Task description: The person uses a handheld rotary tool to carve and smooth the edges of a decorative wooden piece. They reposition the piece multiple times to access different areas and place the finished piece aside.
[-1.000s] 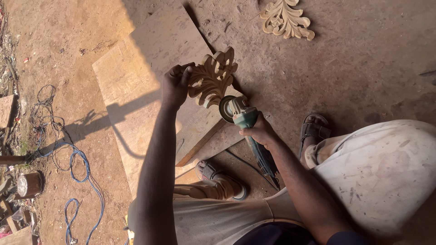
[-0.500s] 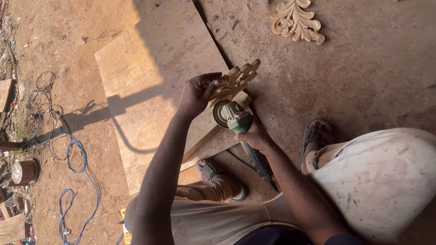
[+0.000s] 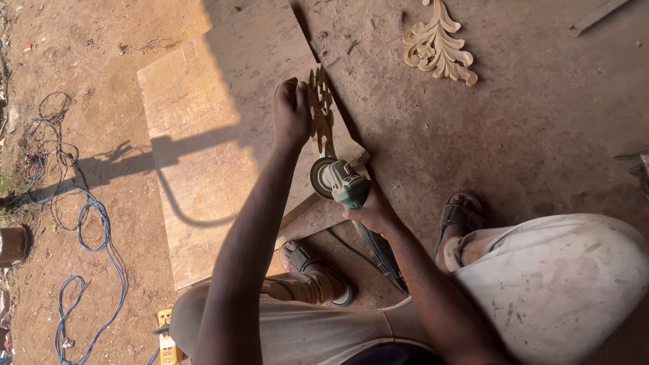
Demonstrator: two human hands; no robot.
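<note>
— Where's our carved wooden leaf (image 3: 320,101)?
— Held on edge above the plywood board (image 3: 203,155), our left hand (image 3: 291,111) closed round it.
— And the right hand (image 3: 368,211)?
— Wrapped tight on the green grinder (image 3: 341,182), its disc just below the carving. A second carved leaf (image 3: 439,47) lies well apart on the dirt floor (image 3: 541,135).

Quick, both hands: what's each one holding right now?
Left hand: closed on the carved wooden leaf ornament, held on edge.
Right hand: closed on the green angle grinder.
</note>
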